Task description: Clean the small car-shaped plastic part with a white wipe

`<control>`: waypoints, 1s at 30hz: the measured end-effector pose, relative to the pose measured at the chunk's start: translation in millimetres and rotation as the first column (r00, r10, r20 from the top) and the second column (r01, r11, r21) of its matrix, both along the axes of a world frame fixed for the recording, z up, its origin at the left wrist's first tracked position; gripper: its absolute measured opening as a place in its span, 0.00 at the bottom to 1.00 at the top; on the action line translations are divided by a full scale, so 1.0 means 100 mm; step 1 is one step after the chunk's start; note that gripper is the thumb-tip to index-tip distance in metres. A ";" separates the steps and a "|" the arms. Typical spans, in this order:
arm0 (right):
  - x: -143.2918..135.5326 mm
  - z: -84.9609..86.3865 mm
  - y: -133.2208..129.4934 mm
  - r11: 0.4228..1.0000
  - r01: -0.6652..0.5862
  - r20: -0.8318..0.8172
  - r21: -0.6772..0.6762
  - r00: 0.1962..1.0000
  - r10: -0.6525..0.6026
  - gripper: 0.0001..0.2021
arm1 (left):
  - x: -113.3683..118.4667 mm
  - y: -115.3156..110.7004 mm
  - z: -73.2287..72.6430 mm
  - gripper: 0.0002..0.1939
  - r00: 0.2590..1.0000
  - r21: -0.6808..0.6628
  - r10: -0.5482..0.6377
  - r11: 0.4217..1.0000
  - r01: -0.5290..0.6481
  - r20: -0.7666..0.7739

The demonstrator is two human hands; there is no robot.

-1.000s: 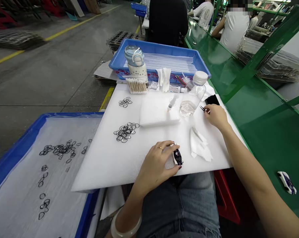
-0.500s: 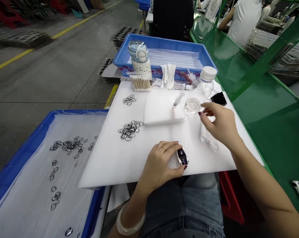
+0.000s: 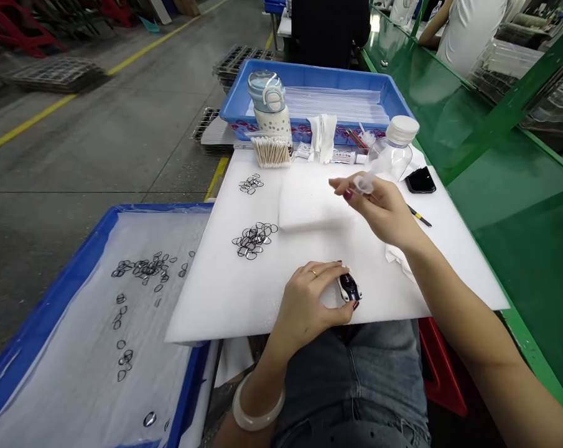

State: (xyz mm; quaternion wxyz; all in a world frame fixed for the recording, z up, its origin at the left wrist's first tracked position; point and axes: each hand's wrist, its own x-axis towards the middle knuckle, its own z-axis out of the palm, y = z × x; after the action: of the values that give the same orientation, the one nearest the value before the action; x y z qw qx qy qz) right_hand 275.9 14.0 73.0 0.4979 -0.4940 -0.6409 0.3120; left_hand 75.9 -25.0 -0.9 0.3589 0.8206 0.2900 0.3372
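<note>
My left hand (image 3: 309, 295) grips a small white and dark toy car (image 3: 349, 288) by its ends, near the front edge of the foam-topped table (image 3: 304, 311). My right hand (image 3: 379, 208) is closed on a small syringe (image 3: 364, 184), whose clear flanged end shows above the fingers; its tip is hidden. That hand is above the right side of a white foam block (image 3: 313, 202). Behind it stands a clear bottle (image 3: 390, 155) with a white cap. Two piles of thin dark rings, a larger pile (image 3: 254, 240) and a smaller pile (image 3: 251, 183), lie at left.
Cotton swabs (image 3: 272, 152), a flask (image 3: 269, 102) and a blue tray (image 3: 318, 81) stand at the back. A phone (image 3: 420, 180), a black-and-yellow stick (image 3: 420, 216) and a tissue (image 3: 399, 258) lie at right. Lower left, another tray (image 3: 88, 280) holds more rings. Green bench (image 3: 491, 205) runs alongside.
My right hand has moved left to the foam block and taken hold of the syringe that lay there. My left hand keeps its grip on the toy car. The view has shifted slightly.
</note>
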 end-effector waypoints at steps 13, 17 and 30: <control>-0.30 0.00 -0.69 0.985 -0.161 -0.539 0.054 0.826 0.165 0.23 | 0.12 0.01 0.10 0.12 0.991 -0.247 0.133 0.960 -0.129 -0.001; -0.43 0.07 -0.73 0.985 -0.173 -0.638 0.026 0.755 0.150 0.36 | 0.16 -0.02 0.11 0.08 0.982 -0.240 0.188 0.953 -0.185 -0.010; -0.50 -0.12 -0.65 0.992 -0.122 -0.674 0.024 0.731 0.106 0.35 | 0.16 -0.01 0.10 0.07 0.982 -0.229 0.186 0.957 -0.176 0.022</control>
State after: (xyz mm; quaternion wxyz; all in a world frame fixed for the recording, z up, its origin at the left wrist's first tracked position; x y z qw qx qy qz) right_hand 226.4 -50.5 61.2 0.6703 -0.3129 -0.4431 0.5064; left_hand 91.8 -25.9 9.2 0.4237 0.7370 0.3925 0.3510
